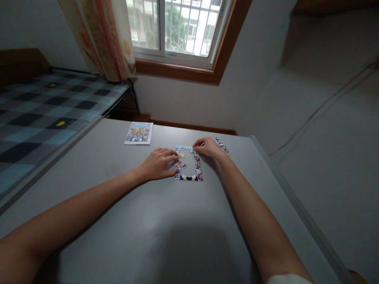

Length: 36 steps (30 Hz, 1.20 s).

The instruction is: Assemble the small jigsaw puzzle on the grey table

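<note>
A rectangular frame of joined jigsaw puzzle pieces (189,178) lies on the grey table, its inside showing bare surface and a few loose pieces, among them a yellowish one (182,156). My left hand (160,163) rests flat with fingers apart, its fingertips touching the frame's left edge. At the top right corner of the frame, my right hand (207,147) is closed in a pinch; whatever lies between the fingertips is too small to make out. Partly behind my right hand and wrist, a pile of loose puzzle pieces (222,145) is spread on the table.
A printed picture sheet (139,133) lies at the table's back left. The grey table (127,228) has raised edges on its left and right sides. Beyond it are a bed with a checked cover (59,102), a curtain (103,39) and a barred window (189,27).
</note>
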Motion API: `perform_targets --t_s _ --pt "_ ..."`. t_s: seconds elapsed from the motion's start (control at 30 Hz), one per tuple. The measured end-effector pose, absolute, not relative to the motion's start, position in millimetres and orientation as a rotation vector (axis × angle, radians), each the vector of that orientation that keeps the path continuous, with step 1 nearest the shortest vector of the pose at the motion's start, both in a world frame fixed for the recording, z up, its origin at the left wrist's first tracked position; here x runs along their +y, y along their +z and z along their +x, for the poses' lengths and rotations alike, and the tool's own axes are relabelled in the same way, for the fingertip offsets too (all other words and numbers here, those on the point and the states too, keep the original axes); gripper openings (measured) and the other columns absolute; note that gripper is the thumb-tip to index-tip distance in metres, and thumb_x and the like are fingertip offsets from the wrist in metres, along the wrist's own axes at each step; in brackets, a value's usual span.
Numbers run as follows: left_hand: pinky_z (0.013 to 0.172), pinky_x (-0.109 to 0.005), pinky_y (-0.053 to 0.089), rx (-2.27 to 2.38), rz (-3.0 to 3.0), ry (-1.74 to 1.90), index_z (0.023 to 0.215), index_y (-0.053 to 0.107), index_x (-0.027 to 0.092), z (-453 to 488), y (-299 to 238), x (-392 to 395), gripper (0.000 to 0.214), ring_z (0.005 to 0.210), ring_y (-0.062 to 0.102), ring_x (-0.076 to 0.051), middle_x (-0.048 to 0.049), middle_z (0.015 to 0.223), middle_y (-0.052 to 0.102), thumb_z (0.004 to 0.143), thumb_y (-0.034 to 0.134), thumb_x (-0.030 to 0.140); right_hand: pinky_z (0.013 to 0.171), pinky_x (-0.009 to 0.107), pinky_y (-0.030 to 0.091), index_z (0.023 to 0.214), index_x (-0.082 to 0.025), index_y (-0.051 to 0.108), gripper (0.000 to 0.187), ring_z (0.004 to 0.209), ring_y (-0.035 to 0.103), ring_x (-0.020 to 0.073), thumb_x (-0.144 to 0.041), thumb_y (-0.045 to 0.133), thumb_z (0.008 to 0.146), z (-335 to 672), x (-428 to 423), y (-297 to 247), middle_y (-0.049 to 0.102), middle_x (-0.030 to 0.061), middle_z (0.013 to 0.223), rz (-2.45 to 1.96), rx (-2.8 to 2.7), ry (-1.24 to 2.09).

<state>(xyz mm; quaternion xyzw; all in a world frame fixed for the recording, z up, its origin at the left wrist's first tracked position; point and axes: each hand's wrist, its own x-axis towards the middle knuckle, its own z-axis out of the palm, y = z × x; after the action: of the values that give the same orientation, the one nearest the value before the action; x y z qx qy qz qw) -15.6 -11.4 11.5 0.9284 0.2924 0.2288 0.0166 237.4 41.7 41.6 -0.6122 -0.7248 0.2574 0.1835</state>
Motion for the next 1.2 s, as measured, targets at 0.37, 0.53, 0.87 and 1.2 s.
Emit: perform_targets --t_s 0.37,0.53,0.87,1.2 --pt "0.089 -0.039 0.045 0.892 2.889 0.728 0.103 0.068 0.022 -16 12 -12 0.028 0.099 0.062 -0.021 -0.0047 0.111 0.068 0.089 0.055 0.043 0.058 0.021 0.041 0.076 -0.011 0.075 0.006 0.061 0.056 0.0116 -0.016 0.071 0.074 241 44 35 0.068 0.0037 0.066 -1.702 -2.031 0.742" --pt "0.089 -0.041 0.045 0.894 2.876 0.715 0.103 0.069 0.022 -15 13 -12 0.028 0.100 0.062 -0.022 -0.0052 0.110 0.068 0.089 0.055 0.043 0.059 0.020 0.041 0.076 -0.011 0.075 0.006 0.062 0.056 0.0114 -0.015 0.071 0.073 238 42 36 0.068 0.0036 0.067 -1.696 -2.038 0.722" --pt "0.095 -0.041 0.043 0.848 2.865 0.714 0.110 0.067 0.023 -15 12 -11 0.030 0.109 0.060 -0.023 -0.0055 0.116 0.068 0.089 0.055 0.040 0.058 0.019 0.040 0.078 -0.012 0.075 0.009 0.062 0.056 0.0107 -0.012 0.068 0.074 233 40 38 0.068 0.0030 0.069 -1.653 -2.110 0.705" --pt "0.097 -0.042 0.042 0.885 2.866 0.653 0.117 0.064 0.023 -14 15 -13 0.035 0.113 0.060 -0.024 -0.0067 0.124 0.065 0.089 0.055 0.043 0.058 0.019 0.039 0.078 -0.012 0.077 0.012 0.062 0.058 0.0118 -0.010 0.065 0.078 222 36 41 0.072 0.0053 0.071 -1.806 -2.210 0.609"
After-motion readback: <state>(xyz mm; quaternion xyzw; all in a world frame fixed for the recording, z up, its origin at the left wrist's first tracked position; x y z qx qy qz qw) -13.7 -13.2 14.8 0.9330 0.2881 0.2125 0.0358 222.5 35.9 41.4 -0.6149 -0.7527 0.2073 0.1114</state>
